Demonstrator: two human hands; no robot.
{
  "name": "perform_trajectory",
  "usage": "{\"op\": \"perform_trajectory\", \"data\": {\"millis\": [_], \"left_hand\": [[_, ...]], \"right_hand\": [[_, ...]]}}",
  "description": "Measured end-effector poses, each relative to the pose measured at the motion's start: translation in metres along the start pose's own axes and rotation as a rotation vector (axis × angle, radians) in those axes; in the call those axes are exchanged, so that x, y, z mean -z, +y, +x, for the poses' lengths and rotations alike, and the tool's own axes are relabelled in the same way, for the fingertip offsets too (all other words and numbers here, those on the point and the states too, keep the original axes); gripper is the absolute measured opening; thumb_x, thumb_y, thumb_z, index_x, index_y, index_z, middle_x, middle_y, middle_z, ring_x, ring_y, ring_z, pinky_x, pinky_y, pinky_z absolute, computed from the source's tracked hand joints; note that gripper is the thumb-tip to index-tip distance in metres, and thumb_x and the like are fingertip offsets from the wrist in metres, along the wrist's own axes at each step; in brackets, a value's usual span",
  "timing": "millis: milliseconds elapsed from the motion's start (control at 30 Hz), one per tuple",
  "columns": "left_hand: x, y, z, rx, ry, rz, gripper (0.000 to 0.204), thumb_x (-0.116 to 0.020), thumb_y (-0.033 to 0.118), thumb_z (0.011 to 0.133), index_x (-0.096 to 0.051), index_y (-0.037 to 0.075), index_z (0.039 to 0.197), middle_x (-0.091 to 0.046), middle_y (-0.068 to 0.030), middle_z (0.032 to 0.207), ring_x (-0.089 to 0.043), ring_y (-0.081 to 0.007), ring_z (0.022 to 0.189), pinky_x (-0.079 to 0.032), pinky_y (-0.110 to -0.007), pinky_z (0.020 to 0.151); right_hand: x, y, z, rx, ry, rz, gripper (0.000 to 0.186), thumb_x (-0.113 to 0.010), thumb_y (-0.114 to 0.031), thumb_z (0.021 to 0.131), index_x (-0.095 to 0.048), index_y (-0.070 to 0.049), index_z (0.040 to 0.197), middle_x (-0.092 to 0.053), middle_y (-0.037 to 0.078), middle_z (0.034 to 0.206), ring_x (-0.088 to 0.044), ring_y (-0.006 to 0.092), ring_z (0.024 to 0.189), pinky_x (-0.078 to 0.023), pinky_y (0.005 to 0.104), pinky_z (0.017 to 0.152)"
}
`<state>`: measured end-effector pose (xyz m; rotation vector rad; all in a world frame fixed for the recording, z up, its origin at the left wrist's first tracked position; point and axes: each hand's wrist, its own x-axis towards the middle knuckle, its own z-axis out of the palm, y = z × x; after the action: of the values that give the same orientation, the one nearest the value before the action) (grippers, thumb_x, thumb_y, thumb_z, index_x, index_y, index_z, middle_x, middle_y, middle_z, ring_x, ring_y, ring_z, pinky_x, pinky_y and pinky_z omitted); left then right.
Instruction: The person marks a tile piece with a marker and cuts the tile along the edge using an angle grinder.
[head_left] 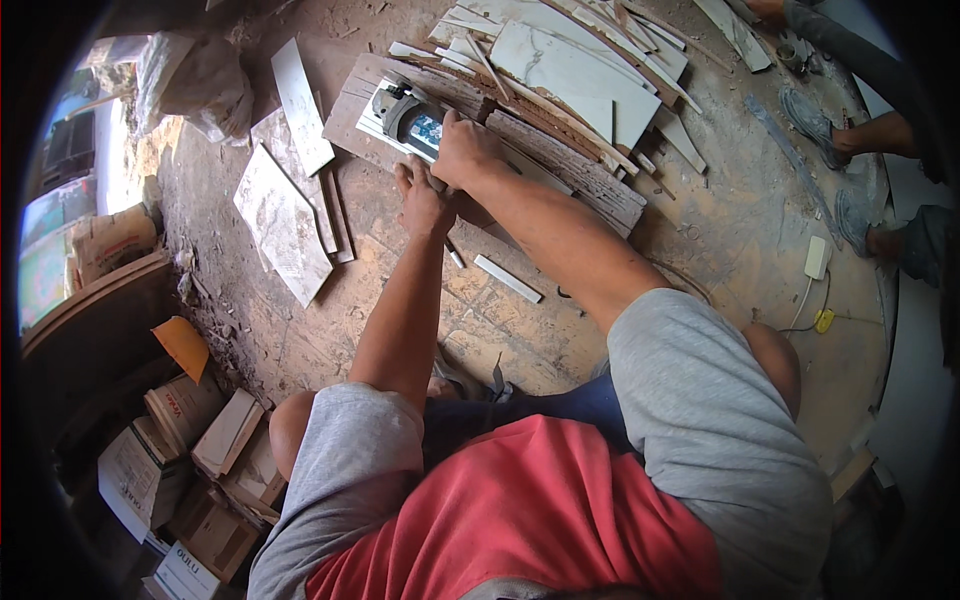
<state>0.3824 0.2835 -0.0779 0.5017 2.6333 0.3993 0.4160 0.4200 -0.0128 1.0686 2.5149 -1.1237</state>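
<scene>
My right hand (470, 152) grips a handheld cutting tool (418, 126) with a metal base and blue-labelled body, its fingers wrapped round it. The tool sits on a white strip (370, 131) lying on a worn brown board (350, 110). My left hand (425, 203) is just below and left of the tool, fingers spread with their tips on the board's near edge. Broken white marbled tiles (560, 70) and narrow wooden strips are stacked beyond the board. A short white strip (508, 278) lies on the floor below my hands.
White offcuts (280, 220) lie at left, near boxes (200, 410) and a bundled sheet (195, 80). Another person's feet (810, 130) and arm (830, 40) are at upper right, beside a long metal strip (790, 160). A power strip (815, 258) with cords lies at right.
</scene>
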Motion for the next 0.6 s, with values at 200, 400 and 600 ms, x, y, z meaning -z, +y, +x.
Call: {"op": "perform_trajectory", "data": {"millis": [200, 400, 600], "left_hand": [[-0.0023, -0.0027, 0.0018, -0.003, -0.007, 0.009, 0.095, -0.070, 0.047, 0.080, -0.016, 0.023, 0.155, -0.005, -0.0102, 0.163, -0.043, -0.0356, 0.135, -0.032, -0.069, 0.101], [-0.0008, -0.0012, 0.0018, 0.006, -0.018, 0.017, 0.095, -0.070, 0.048, 0.080, -0.016, 0.023, 0.155, -0.005, -0.0107, 0.163, -0.041, -0.0348, 0.136, -0.032, -0.069, 0.100], [-0.0024, -0.0048, 0.0030, -0.009, -0.008, 0.013, 0.095, -0.069, 0.049, 0.080, -0.016, 0.024, 0.155, -0.006, -0.0103, 0.163, -0.033, -0.0321, 0.142, -0.031, -0.069, 0.101]], "right_hand": [[0.0019, 0.0028, -0.0030, 0.003, 0.001, 0.000, 0.058, -0.071, -0.023, 0.076, -0.047, 0.001, 0.123, -0.066, 0.021, 0.111, -0.066, 0.0346, 0.105, -0.053, 0.0439, 0.090], [0.0033, 0.0064, -0.0057, 0.005, -0.008, 0.003, 0.057, -0.070, -0.021, 0.075, -0.047, 0.000, 0.123, -0.066, 0.021, 0.112, -0.066, 0.0354, 0.105, -0.053, 0.0435, 0.090], [0.0039, 0.0088, -0.0096, 0.016, 0.016, -0.025, 0.057, -0.071, -0.022, 0.074, -0.048, -0.001, 0.122, -0.066, 0.022, 0.112, -0.066, 0.0353, 0.104, -0.053, 0.0435, 0.090]]}}
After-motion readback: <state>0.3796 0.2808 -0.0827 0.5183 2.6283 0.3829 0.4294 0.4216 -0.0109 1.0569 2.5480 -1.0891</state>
